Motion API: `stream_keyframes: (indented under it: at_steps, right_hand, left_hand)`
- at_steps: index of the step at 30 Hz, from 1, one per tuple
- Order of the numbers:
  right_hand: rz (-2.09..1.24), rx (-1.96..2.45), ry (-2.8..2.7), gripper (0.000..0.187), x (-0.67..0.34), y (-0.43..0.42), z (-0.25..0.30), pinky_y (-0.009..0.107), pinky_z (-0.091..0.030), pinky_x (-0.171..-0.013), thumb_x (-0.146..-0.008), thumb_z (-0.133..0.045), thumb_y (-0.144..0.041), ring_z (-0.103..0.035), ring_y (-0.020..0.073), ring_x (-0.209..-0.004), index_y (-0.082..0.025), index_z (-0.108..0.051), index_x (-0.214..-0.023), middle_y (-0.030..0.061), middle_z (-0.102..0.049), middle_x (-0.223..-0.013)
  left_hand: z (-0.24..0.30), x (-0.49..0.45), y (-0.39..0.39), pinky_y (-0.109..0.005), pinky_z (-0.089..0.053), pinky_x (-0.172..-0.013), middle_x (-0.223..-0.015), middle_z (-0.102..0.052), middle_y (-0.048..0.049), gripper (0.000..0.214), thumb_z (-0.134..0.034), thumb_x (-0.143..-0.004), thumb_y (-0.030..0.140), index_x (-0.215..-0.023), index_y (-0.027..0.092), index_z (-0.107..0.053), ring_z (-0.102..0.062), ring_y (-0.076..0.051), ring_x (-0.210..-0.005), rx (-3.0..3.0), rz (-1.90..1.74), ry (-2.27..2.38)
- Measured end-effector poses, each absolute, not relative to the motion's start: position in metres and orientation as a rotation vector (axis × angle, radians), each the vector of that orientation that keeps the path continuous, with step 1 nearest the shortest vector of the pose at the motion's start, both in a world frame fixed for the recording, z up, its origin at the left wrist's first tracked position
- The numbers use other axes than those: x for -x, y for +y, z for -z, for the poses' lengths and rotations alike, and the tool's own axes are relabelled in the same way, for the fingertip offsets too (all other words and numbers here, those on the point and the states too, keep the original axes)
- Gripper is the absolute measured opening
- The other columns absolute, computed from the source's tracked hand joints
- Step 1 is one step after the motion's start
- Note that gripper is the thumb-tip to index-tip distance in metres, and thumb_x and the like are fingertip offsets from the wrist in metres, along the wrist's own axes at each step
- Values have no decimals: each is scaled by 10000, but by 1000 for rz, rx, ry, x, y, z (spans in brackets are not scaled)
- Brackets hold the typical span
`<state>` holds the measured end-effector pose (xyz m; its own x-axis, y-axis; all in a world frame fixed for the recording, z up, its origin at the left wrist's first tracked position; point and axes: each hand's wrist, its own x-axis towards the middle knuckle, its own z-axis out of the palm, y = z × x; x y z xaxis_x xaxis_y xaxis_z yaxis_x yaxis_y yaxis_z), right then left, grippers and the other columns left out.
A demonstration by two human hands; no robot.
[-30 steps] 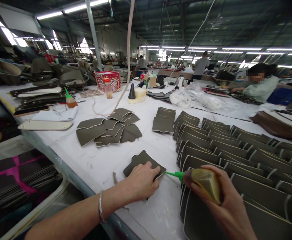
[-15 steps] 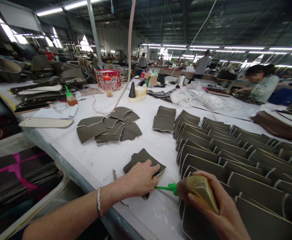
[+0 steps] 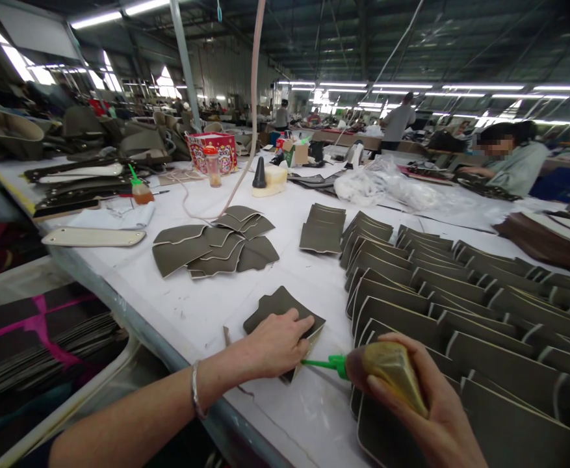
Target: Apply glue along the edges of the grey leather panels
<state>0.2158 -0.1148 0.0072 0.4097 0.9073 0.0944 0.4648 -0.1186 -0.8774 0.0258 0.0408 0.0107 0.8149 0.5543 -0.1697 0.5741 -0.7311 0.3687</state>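
Observation:
My left hand [image 3: 272, 344] lies on a small stack of olive-green leather pieces [image 3: 281, 309] near the front edge of the white table [image 3: 285, 208], fingers curled and pressing the top piece down. My right hand [image 3: 428, 403] grips a yellowish glue squeeze bottle [image 3: 392, 372]. Its green nozzle [image 3: 322, 364] points left and touches the lower right edge of the pressed piece, just under my left fingers.
Rows of overlapping olive pieces [image 3: 460, 292] cover the table's right half. A loose pile of cut pieces [image 3: 214, 247] and a small stack [image 3: 321, 231] lie further back. Another glue bottle [image 3: 141, 192], a red box [image 3: 211, 153] and a hanging hose [image 3: 253, 97] stand behind. A seated person [image 3: 511, 166] works at far right.
My right hand has swung the bottle down and left, moving the nozzle from the piece's right corner to its lower edge. My left hand has stayed on the stack.

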Motion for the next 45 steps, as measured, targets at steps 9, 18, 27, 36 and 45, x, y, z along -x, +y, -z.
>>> stream_keyframes:
  at_steps: [9, 18, 27, 36, 45]
  right_hand:
    - [-653, 1749, -1123, 514, -205, -119, -11, 261, -418, -811, -792, -670, -581, -596, 203, -923, -306, -487, -1187, -33, -616, -1057]
    - [-459, 1743, -1300, 459, -234, -107, -2, 239, -477, -744, -825, -678, -534, -621, 186, -849, -311, -503, -1186, -17, -615, -1033]
    - [-447, 1736, -1358, 463, -238, -103, -2, 266, -490, -751, -839, -669, -527, -626, 208, -865, -292, -501, -1201, 10, -619, -1053]
    - [-332, 1779, -1274, 481, -241, -98, -4, 277, -491, -740, -807, -696, -531, -621, 220, -866, -280, -523, -1180, 18, -624, -1058]
    - [-1040, 1251, -535, 336, -261, -126, 4, 399, -590, -815, -746, -732, -472, -677, 341, -1021, -315, -753, -1042, 51, -723, -1126]
  left_hand:
    - [-13, -26, 37, -435, -519, -762, -1077, -604, -93, 496, -330, -921, 260, -1395, 216, -471, -659, -298, -880, -2597, 56, 843]
    - [-10, -27, 39, -393, -512, -757, -1076, -596, -83, 481, -328, -936, 284, -1395, 219, -457, -654, -264, -854, -2624, 64, 831]
    - [-11, -28, 40, -396, -505, -774, -1085, -596, -82, 476, -343, -931, 282, -1391, 241, -456, -653, -262, -855, -2589, 83, 855]
    - [-13, -29, 38, -410, -497, -800, -1107, -605, -88, 497, -347, -919, 275, -1400, 256, -470, -657, -278, -874, -2514, 73, 878]
    - [-11, -18, 59, -309, -455, -836, -1046, -643, -67, 347, -454, -917, 319, -1190, 228, -649, -616, -216, -955, -2344, -225, 1080]
